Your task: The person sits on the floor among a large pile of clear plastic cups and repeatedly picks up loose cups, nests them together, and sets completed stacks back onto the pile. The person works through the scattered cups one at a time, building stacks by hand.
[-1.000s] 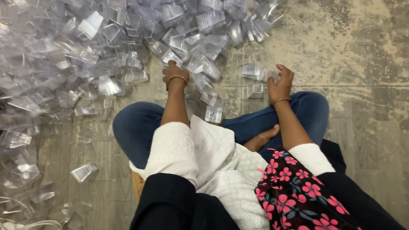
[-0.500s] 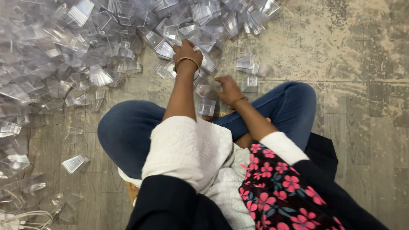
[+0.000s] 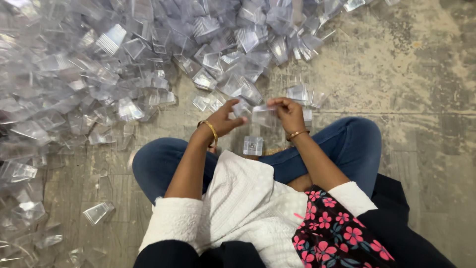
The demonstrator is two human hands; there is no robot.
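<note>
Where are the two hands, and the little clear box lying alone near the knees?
left hand (image 3: 224, 118), head view, back of the hand.
right hand (image 3: 289, 113), head view, knuckles.
clear box (image 3: 253, 146), head view, its top face.

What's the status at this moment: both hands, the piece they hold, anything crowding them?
Left hand and right hand together grip one clear plastic box above the lap. Another clear box lies below it. Heap of clear boxes just ahead on the floor.
</note>
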